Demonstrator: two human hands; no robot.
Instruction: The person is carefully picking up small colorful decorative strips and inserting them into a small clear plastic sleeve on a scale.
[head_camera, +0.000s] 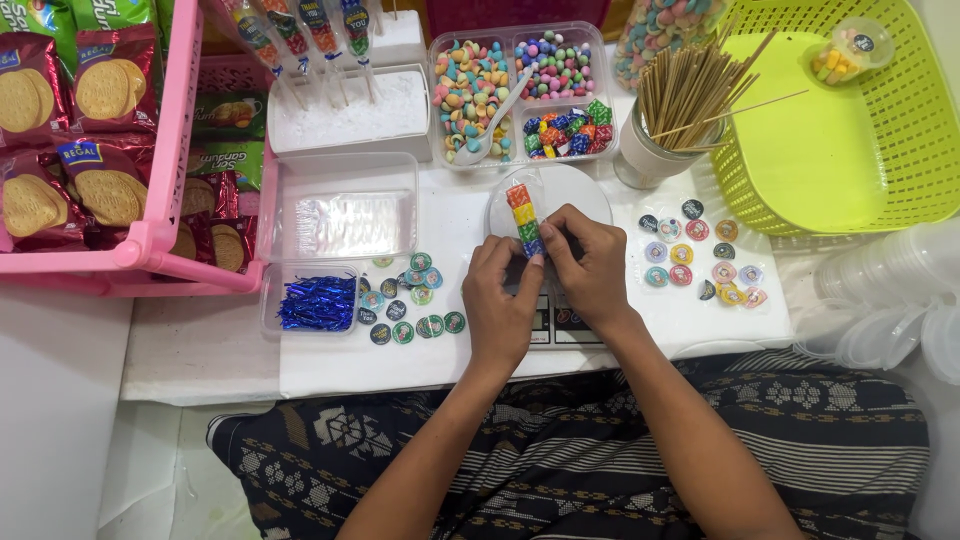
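Your left hand (500, 300) and right hand (590, 265) both pinch the candy-filled narrow bag (524, 218) over the small scale (550, 195) on the tabletop (460, 215). You're mid-packing; sealing it will need a steady pinch.

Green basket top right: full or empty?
Nearly empty. The green basket shows its bare floor; only one small lidded candy cup sits in its far corner. Both hands are away from it.

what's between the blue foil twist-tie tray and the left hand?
Head view: a cluster of small round stickers on the white table, between the tray and left hand.
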